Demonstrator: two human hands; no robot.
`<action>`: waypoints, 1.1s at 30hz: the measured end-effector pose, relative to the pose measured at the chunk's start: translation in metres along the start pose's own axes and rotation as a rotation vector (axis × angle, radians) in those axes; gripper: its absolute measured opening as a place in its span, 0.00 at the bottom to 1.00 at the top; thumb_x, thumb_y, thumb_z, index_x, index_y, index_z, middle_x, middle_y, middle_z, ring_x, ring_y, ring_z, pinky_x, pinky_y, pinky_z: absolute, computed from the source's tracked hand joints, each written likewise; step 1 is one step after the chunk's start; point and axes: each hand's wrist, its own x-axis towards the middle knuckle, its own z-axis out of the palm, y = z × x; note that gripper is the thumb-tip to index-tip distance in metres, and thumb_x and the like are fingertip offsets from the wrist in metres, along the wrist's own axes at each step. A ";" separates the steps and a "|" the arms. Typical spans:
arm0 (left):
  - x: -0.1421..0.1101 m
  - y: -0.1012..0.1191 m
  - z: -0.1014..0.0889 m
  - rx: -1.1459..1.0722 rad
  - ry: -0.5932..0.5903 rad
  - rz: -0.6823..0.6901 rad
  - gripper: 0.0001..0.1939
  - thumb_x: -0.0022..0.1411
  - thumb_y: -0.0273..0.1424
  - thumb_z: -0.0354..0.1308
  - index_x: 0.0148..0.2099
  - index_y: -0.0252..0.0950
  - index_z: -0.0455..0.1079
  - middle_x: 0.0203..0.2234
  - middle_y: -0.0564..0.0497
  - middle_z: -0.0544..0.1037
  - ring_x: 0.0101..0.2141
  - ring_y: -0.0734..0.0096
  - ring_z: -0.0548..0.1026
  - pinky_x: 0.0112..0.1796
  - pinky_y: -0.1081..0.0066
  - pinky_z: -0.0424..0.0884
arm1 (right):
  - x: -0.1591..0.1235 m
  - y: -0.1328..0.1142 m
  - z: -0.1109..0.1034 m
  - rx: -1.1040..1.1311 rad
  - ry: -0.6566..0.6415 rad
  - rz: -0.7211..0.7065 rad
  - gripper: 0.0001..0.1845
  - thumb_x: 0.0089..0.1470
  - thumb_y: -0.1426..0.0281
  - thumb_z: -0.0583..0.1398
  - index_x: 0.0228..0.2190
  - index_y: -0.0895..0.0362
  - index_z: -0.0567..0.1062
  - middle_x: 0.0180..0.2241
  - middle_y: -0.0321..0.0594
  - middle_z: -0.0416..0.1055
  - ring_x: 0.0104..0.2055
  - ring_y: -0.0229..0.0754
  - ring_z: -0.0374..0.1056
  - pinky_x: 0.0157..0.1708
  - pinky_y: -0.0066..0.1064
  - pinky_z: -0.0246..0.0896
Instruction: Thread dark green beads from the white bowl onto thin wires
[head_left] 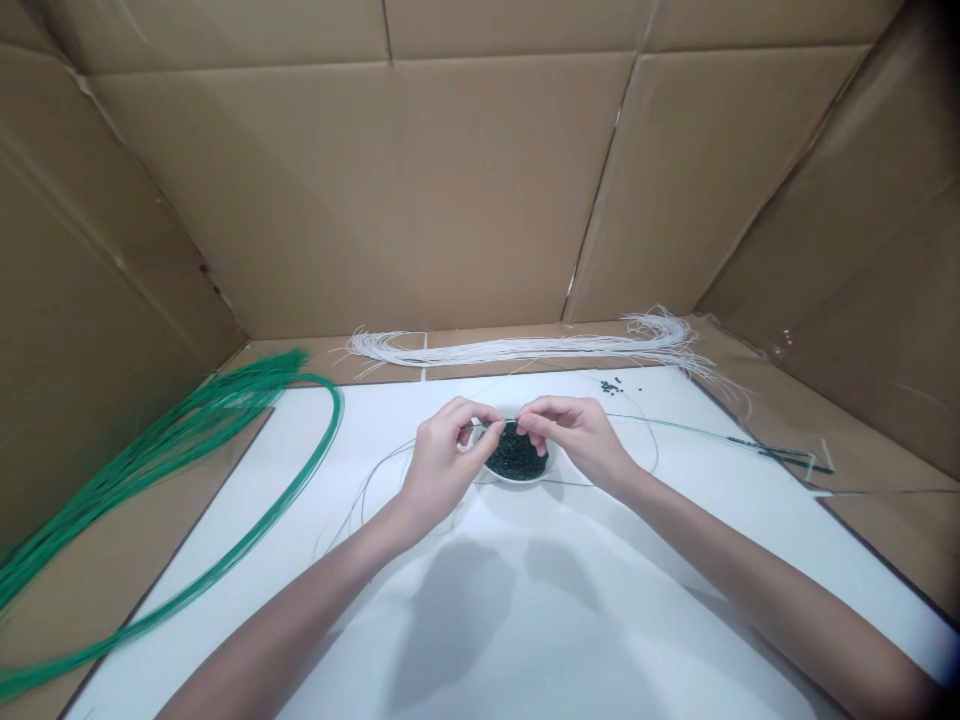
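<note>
Above a small white bowl (517, 482) of dark green beads (516, 458), both hands are raised with their fingertips pinched. My left hand (450, 440) is closed on a thin green cord (690, 430) at the bowl's left rim. A few centimetres to its right, my right hand (574, 430) pinches the same cord over the beads. Whether a single bead sits between the fingertips is too small to tell. The cord loops out on the left and runs right to a dark beaded stretch (780, 452) near the table's right edge.
A bundle of green cords (259, 525) curves along the left side. White cords (510, 350) lie across the back. Several loose dark beads (612, 386) rest behind the bowl on the white board (300, 600). Cardboard walls (360, 190) enclose the back and sides.
</note>
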 end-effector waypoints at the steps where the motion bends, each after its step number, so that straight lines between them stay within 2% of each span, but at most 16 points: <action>1: 0.000 0.000 0.000 0.002 0.003 0.006 0.06 0.57 0.30 0.51 0.32 0.36 0.68 0.26 0.54 0.70 0.24 0.77 0.60 0.28 0.76 0.59 | 0.000 0.000 0.000 0.000 -0.001 0.000 0.10 0.44 0.65 0.61 0.22 0.60 0.74 0.21 0.36 0.69 0.18 0.30 0.58 0.20 0.25 0.57; 12: -0.001 0.002 0.001 0.031 0.010 0.036 0.05 0.57 0.29 0.52 0.31 0.37 0.68 0.26 0.54 0.70 0.24 0.78 0.61 0.28 0.76 0.59 | -0.002 -0.004 0.004 0.011 0.002 -0.054 0.08 0.44 0.66 0.62 0.22 0.60 0.74 0.22 0.36 0.69 0.19 0.30 0.58 0.19 0.24 0.58; 22: -0.001 0.002 0.003 0.034 -0.020 0.025 0.05 0.56 0.28 0.52 0.32 0.36 0.69 0.25 0.53 0.68 0.24 0.78 0.61 0.26 0.76 0.59 | -0.004 0.004 0.002 -0.084 0.025 -0.147 0.08 0.45 0.66 0.61 0.25 0.58 0.76 0.25 0.37 0.69 0.20 0.31 0.60 0.20 0.25 0.60; 26: -0.001 0.001 0.004 0.025 -0.027 0.011 0.06 0.53 0.30 0.56 0.35 0.37 0.70 0.26 0.53 0.68 0.24 0.77 0.61 0.26 0.76 0.59 | -0.005 0.002 0.004 -0.126 0.034 -0.150 0.09 0.46 0.64 0.60 0.26 0.57 0.77 0.26 0.39 0.70 0.23 0.34 0.61 0.20 0.25 0.61; 33: 0.000 -0.008 0.006 0.004 -0.020 0.004 0.07 0.55 0.34 0.55 0.33 0.37 0.72 0.24 0.53 0.69 0.23 0.77 0.60 0.26 0.75 0.59 | -0.005 -0.001 0.006 -0.113 0.034 -0.104 0.11 0.44 0.63 0.61 0.24 0.59 0.74 0.24 0.38 0.68 0.24 0.34 0.61 0.21 0.25 0.61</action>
